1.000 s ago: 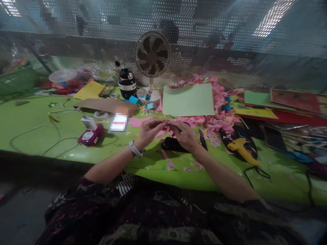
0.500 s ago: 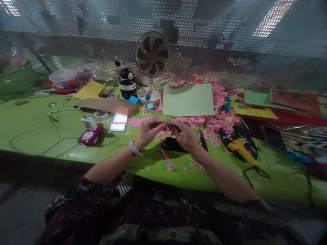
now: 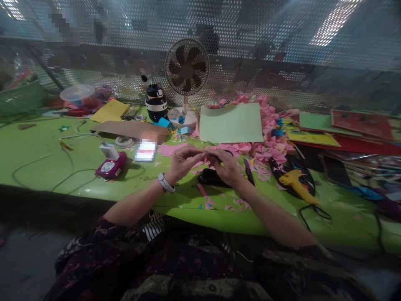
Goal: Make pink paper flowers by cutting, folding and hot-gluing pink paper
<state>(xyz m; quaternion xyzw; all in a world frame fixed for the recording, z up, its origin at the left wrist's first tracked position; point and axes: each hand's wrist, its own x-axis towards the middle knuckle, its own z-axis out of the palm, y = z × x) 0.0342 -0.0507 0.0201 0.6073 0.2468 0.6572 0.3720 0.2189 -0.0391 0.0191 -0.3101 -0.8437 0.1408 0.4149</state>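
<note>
My left hand (image 3: 184, 161), with a white band on its wrist, is closed, thumb and fingertips pinching a small piece of pink paper (image 3: 203, 152). Close beside it, fingertips nearly meeting, my right hand (image 3: 228, 168) is closed around dark-handled scissors (image 3: 214, 156); the blades are mostly hidden. A black elongated object (image 3: 210, 177) lies on the table under my right hand. Pink paper scraps (image 3: 206, 200) are scattered in front, and a pink sheet (image 3: 171, 149) lies behind my left hand.
A dark cutter (image 3: 249, 172) and a yellow glue gun (image 3: 297, 184) lie to the right. Behind are a light green sheet (image 3: 232, 123), a heap of pink folded paper (image 3: 271, 121), a fan (image 3: 187, 69) and a dark bottle (image 3: 156, 104). Left are a lit phone (image 3: 145, 150) and purple socket block (image 3: 109, 167).
My right fingers and the scissors have shifted very slightly by the pink paper. My left hand stays nearly still, and the table things have not moved.
</note>
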